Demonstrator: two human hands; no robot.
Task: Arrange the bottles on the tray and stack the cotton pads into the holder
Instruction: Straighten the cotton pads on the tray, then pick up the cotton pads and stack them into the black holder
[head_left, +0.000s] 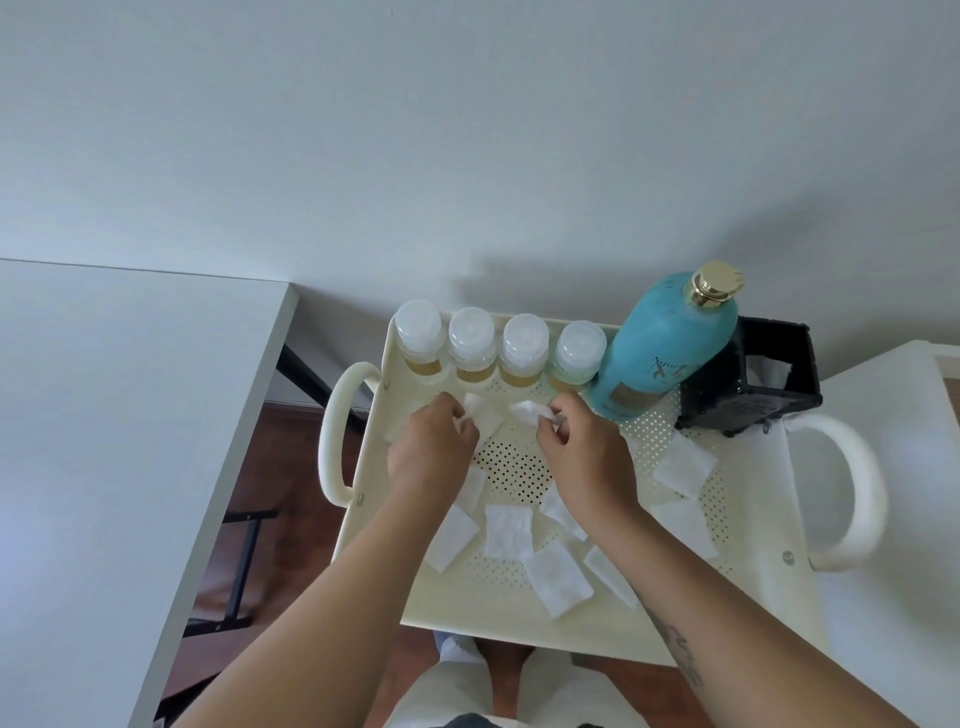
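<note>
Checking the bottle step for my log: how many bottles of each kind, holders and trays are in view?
Small clear-capped bottles: 4
Turquoise bottle with gold cap: 1
Black holder: 1
Cream perforated tray: 1
Total: 7

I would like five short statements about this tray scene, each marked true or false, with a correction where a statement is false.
1. Four small bottles stand in a row along the far edge of the tray. True.
2. The turquoise bottle lies on its side. False: it stands upright, to the right of the small bottles.
3. The left hand and the right hand each pinch a cotton pad. True.
4. All pads are already in the black holder. False: many loose pads lie scattered on the tray.
5. The turquoise bottle has a black cap. False: its cap is gold.
</note>
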